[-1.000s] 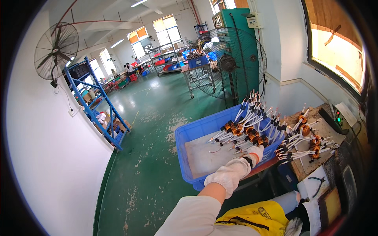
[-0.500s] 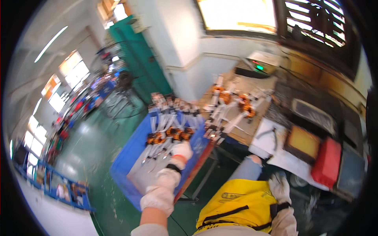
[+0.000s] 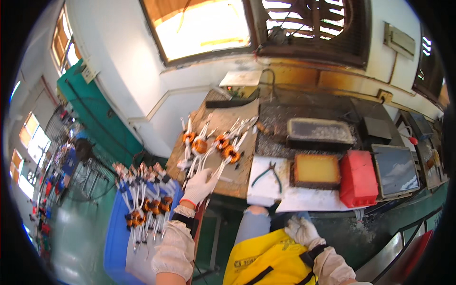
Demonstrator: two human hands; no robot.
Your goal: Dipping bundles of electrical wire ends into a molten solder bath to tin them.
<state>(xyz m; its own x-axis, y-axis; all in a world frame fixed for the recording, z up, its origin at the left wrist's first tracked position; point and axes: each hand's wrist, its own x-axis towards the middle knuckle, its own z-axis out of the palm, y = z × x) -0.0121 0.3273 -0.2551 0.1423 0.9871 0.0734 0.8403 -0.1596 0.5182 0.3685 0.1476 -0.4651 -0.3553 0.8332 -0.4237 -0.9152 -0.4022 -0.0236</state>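
Worn on the head, left of a fisheye pair, looking down and forward over a workbench toward a window and wall. Close to the bench, with left hand reaching in and right hand low by a yellow apron; blue bin at lower left. Only one view, so nothing shared; edges bent and rim dark.
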